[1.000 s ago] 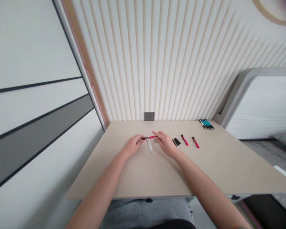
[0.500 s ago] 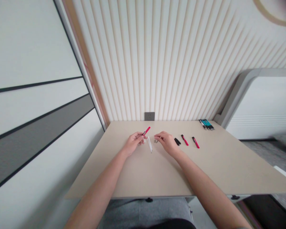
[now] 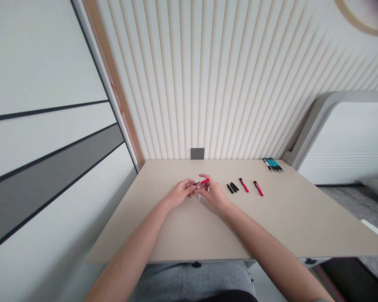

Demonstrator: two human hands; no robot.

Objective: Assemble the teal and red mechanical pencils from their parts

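My left hand is closed on a red pen barrel with a dark clip end, which points to the right. The barrel's red end meets the fingers of my right hand. My right thumb and fingers are bent around that end; anything small between them is too hidden to make out. Below the hands, thin white refills lie partly covered on the table. Several short black pen parts rest just right of my right hand.
Two red pen barrels with black ends, a nearer one and a farther one, lie to the right. A row of teal and white pens sits at the table's back right corner. A socket is on the ribbed wall behind the table.
My right hand has moved left from the small parts on the table to the red barrel. The barrel has tipped closer to level. Another black part now shows at the right.
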